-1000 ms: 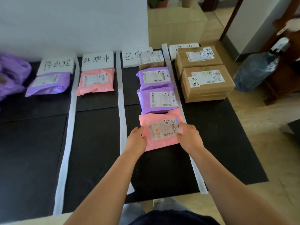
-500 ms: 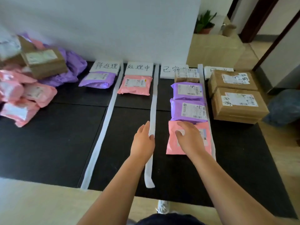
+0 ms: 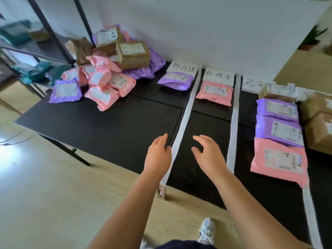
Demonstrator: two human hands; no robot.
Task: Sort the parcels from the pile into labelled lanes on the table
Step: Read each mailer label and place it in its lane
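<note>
Above black table [image 3: 107,126], left hand [image 3: 157,155] and right hand [image 3: 209,157] empty, fingers [image 3: 162,139] loose, white strip [image 3: 182,123] between, pile [image 3: 107,76] beyond.

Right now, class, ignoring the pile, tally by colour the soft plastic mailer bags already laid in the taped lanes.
Purple plastic mailer bags: 3
Pink plastic mailer bags: 2
Total: 5

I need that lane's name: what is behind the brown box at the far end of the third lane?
The white label; two handwritten characters show left of the brown box, the rest is covered.
</note>
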